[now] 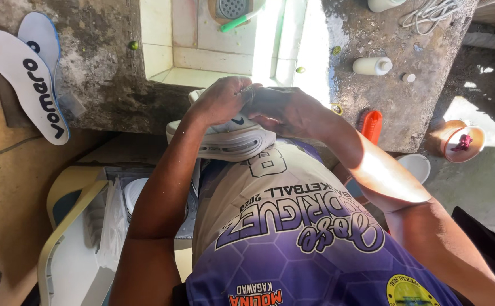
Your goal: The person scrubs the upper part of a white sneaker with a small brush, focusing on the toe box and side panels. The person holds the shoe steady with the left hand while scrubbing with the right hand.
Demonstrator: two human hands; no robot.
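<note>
A white sneaker (230, 141) with a thick ribbed sole rests against my waist at the edge of a concrete counter (100, 73). My left hand (220, 101) grips the top of the shoe from the left. My right hand (284, 110) meets it from the right, fingers curled on the shoe's upper. What the fingertips pinch is hidden between the two hands.
Two white insoles (29, 73) lie at the counter's left. A tiled sink (213, 39) with a green-handled tool (240, 20) sits beyond the shoe. A white bottle (372, 66), an orange brush (371, 124) and a cord lie right. A plastic chair (72, 226) stands lower left.
</note>
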